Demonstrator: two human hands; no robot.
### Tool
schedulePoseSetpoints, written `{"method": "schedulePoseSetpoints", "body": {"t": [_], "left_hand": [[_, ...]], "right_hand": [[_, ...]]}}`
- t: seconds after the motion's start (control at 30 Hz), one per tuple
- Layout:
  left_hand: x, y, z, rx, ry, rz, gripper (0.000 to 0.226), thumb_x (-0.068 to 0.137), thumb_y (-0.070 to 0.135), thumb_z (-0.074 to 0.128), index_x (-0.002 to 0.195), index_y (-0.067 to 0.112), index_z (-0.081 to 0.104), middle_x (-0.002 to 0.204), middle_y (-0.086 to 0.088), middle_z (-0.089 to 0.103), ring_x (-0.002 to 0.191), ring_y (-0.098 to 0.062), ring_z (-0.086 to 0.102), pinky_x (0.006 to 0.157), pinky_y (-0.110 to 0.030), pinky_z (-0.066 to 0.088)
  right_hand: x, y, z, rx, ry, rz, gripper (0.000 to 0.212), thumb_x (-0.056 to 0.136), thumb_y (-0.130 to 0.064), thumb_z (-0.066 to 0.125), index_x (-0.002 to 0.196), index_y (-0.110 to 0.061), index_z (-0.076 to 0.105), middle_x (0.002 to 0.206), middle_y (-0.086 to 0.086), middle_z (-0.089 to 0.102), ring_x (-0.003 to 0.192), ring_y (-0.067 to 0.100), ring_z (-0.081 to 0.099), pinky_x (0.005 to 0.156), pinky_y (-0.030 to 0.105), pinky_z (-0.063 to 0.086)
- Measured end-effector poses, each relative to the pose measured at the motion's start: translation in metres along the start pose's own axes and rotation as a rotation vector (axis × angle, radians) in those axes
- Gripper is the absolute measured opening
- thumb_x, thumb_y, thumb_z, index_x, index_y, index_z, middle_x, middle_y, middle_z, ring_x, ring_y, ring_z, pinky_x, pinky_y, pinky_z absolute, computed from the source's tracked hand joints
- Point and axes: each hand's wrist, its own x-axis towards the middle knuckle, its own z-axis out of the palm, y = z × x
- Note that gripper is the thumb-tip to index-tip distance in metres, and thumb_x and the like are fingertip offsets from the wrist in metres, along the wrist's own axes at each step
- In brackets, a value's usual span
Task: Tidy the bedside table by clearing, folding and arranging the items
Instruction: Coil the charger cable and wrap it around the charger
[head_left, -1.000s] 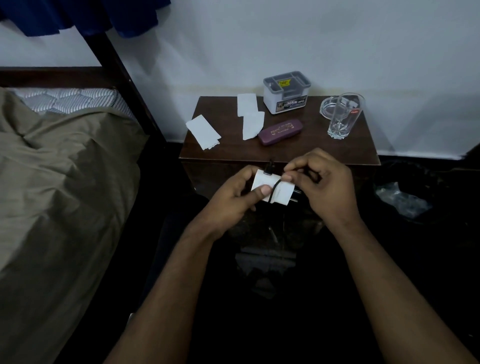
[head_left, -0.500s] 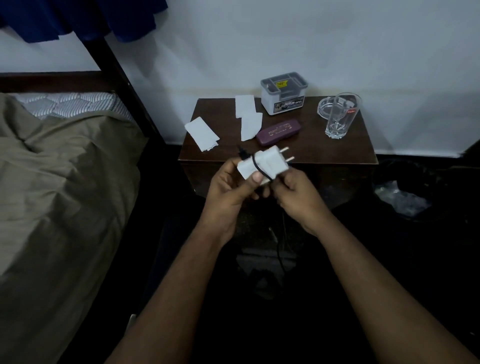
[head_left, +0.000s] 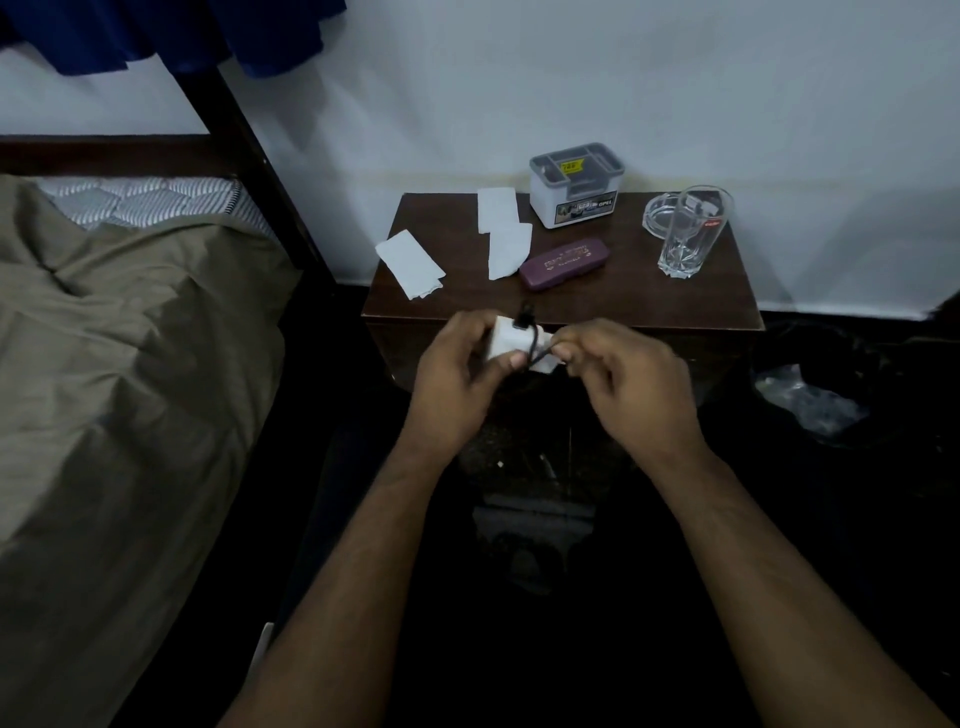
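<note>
You have the small white plastic charger block (head_left: 511, 345) just below the middle of the frame, held in the air in front of the near edge of the dark wooden bedside table (head_left: 623, 304). Your left hand (head_left: 457, 387) grips the block, thumb pressed on its near face; your right hand (head_left: 631, 387) pinches the thin black cable (head_left: 535, 353) just beside it, a turn of cable lying across the block — winding it up looks like the step in hand.

Judging by the tabletop, most of the tidying is left. Three white paper slips (head_left: 506, 236) lie loose and askew at upper centre, one (head_left: 410, 265) hanging over the left edge. The maroon hard spectacle case (head_left: 565, 265) lies slantwise beside them; the grey-lidded white plastic box (head_left: 574, 184) stands at the back; the tall clear drinking glass (head_left: 693, 234) stands in front of a clear glass ashtray (head_left: 660, 213) at the right.

Bare wood shows along the front — room to set the wound charger down. Mind the glass near the right edge.
</note>
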Motion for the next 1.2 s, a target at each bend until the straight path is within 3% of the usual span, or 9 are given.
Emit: {"method": "schedulePoseSetpoints", "body": {"t": [0.13, 0.3, 0.4, 0.53, 0.67, 0.87, 1.0, 1.1, 1.2], "left_hand": [[-0.001, 0.002, -0.001, -0.061, -0.184, 0.015, 0.026, 0.09, 0.017, 0.074, 0.115, 0.015, 0.069, 0.107, -0.003, 0.066, 0.096, -0.015, 0.063, 0.083, -0.029, 0.049], [-0.003, 0.01, -0.006, -0.303, -0.354, -0.066, 0.025, 0.093, 0.012, 0.071, 0.117, 0.009, 0.067, 0.113, -0.016, 0.069, 0.105, -0.032, 0.067, 0.094, -0.054, 0.052], [-0.007, 0.016, -0.007, -0.451, -0.399, -0.098, 0.03, 0.093, 0.003, 0.067, 0.123, -0.001, 0.063, 0.112, -0.015, 0.07, 0.105, -0.023, 0.066, 0.094, -0.042, 0.054], [-0.013, 0.026, -0.002, -0.697, -0.316, -0.135, 0.036, 0.088, 0.006, 0.066, 0.124, 0.003, 0.064, 0.114, -0.008, 0.072, 0.106, -0.019, 0.067, 0.093, -0.029, 0.052], [-0.015, 0.035, 0.007, -0.826, -0.194, -0.134, 0.03, 0.089, 0.005, 0.061, 0.119, 0.002, 0.062, 0.097, -0.002, 0.074, 0.082, -0.014, 0.069, 0.079, -0.026, 0.055], [-0.012, 0.027, 0.006, -0.708, 0.014, -0.215, 0.028, 0.096, -0.001, 0.061, 0.123, -0.004, 0.058, 0.116, -0.017, 0.068, 0.102, -0.021, 0.067, 0.083, -0.027, 0.057], [-0.008, 0.014, 0.009, -0.353, 0.12, -0.128, 0.025, 0.09, 0.011, 0.073, 0.115, 0.011, 0.066, 0.114, -0.015, 0.069, 0.107, -0.024, 0.068, 0.096, -0.047, 0.056], [-0.003, 0.003, 0.008, -0.073, 0.173, -0.098, 0.026, 0.087, 0.015, 0.075, 0.112, 0.015, 0.068, 0.107, -0.001, 0.064, 0.102, -0.012, 0.063, 0.093, -0.038, 0.054], [0.0, 0.003, 0.006, -0.1, 0.098, -0.109, 0.029, 0.087, 0.018, 0.075, 0.115, 0.015, 0.069, 0.108, 0.0, 0.065, 0.104, -0.016, 0.064, 0.094, -0.037, 0.053]], "right_hand": [[0.001, 0.004, -0.005, 0.012, 0.148, 0.02, 0.016, 0.095, -0.038, 0.067, 0.094, -0.026, 0.077, 0.09, -0.011, 0.072, 0.087, 0.011, 0.069, 0.071, 0.039, 0.055], [0.004, 0.009, -0.004, 0.351, 0.177, 0.112, 0.006, 0.089, -0.022, 0.075, 0.089, -0.018, 0.079, 0.089, -0.007, 0.073, 0.086, 0.01, 0.07, 0.08, 0.034, 0.056], [0.006, 0.009, -0.002, 0.547, 0.168, 0.18, 0.004, 0.089, -0.016, 0.074, 0.09, -0.017, 0.077, 0.088, -0.003, 0.074, 0.087, 0.011, 0.07, 0.083, 0.027, 0.052], [0.006, 0.003, 0.007, 0.716, 0.068, 0.331, 0.016, 0.095, -0.012, 0.068, 0.086, -0.023, 0.075, 0.082, -0.009, 0.075, 0.079, 0.007, 0.068, 0.075, 0.024, 0.053], [0.002, -0.004, 0.019, 0.48, -0.221, 0.404, 0.037, 0.095, -0.003, 0.056, 0.062, -0.018, 0.064, 0.058, -0.004, 0.062, 0.055, 0.001, 0.055, 0.062, 0.024, 0.04], [-0.006, -0.009, 0.027, 0.249, -0.41, 0.206, 0.035, 0.105, -0.029, 0.049, 0.07, -0.028, 0.047, 0.063, 0.0, 0.062, 0.058, 0.016, 0.061, 0.063, 0.038, 0.052], [-0.008, -0.011, 0.022, -0.042, -0.482, 0.035, 0.021, 0.103, -0.04, 0.048, 0.086, -0.028, 0.051, 0.074, -0.007, 0.061, 0.074, 0.02, 0.064, 0.065, 0.04, 0.054], [-0.008, -0.012, 0.014, -0.114, -0.344, -0.036, 0.021, 0.102, -0.044, 0.05, 0.106, -0.031, 0.065, 0.088, -0.009, 0.071, 0.084, 0.014, 0.068, 0.064, 0.029, 0.047], [-0.007, -0.009, 0.006, -0.081, -0.104, -0.062, 0.018, 0.099, -0.04, 0.058, 0.105, -0.03, 0.072, 0.091, -0.01, 0.072, 0.081, 0.01, 0.069, 0.063, 0.025, 0.046]]}}
